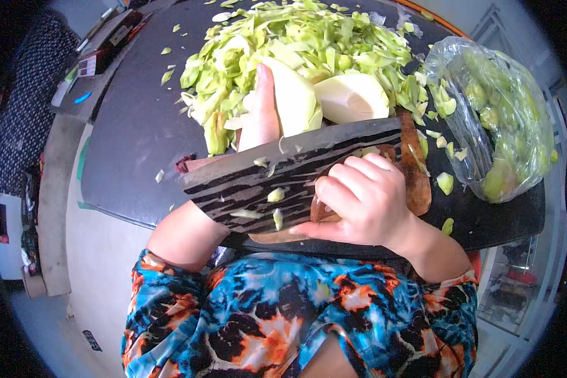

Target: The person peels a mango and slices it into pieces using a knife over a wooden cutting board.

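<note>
My right hand [368, 198] is closed around the wooden handle of a broad cleaver [252, 183]. Its dark, streaked blade lies across the view, with bits of pale green flesh stuck to it. Behind the blade, my left hand [260, 120] grips a peeled pale green fruit [290, 97], thumb along its side; the other fingers are hidden. Just right of it rests a cut piece of fruit [353, 97] with an oval mark on its pale face. Under the cleaver a wooden board [416, 170] shows in part.
A large heap of pale green slices [321, 31] covers the far side of the dark table [132, 126]. To the right sits a clear plastic bag [504, 120] of green fruit. Loose scraps lie scattered around, and a cluttered shelf [85, 82] stands at the left.
</note>
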`<state>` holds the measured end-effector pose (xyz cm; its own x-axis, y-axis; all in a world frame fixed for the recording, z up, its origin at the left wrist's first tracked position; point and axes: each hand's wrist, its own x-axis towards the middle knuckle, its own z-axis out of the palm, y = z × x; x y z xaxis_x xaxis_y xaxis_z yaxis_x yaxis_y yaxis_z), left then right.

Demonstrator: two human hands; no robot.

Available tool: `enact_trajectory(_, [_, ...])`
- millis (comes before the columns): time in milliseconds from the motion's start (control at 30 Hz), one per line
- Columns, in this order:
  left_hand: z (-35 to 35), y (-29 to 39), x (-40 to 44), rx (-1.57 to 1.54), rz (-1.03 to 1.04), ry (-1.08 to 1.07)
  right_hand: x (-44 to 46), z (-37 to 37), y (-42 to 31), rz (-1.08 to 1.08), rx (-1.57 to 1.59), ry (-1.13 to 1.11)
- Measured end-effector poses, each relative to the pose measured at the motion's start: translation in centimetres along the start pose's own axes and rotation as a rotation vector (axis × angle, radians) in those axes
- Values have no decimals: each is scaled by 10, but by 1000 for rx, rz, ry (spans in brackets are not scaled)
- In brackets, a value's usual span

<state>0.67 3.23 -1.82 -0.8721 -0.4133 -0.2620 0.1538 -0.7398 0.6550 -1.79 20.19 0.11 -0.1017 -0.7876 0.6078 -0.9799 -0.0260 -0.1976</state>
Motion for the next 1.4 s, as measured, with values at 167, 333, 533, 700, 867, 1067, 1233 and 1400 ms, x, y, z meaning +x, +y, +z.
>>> enact_trajectory(167, [3,-1,0,-31,3,2,1,1,-1,17,-16,-31])
enact_trajectory(333, [-6,2,7,3,19,-17,4,-4,17,108,-88,1])
enact_trajectory(533, [-1,9,2,6,118,32,-4,-23,71,536,-122,353])
enact_trajectory(700, [-6,9,8,-32,104,-6,-4,-33,54,507,67,319])
enact_trajectory(867, [-14,8,12,-36,120,-54,-3,-37,37,322,201,195])
enact_trajectory(1067, [-8,12,8,296,431,-33,-13,-41,48,471,337,321])
enact_trajectory(1233, [-4,13,5,199,334,3,-13,-38,52,568,339,328])
enact_trajectory(1400, [2,21,-5,-95,-52,156,-2,-39,35,183,30,111])
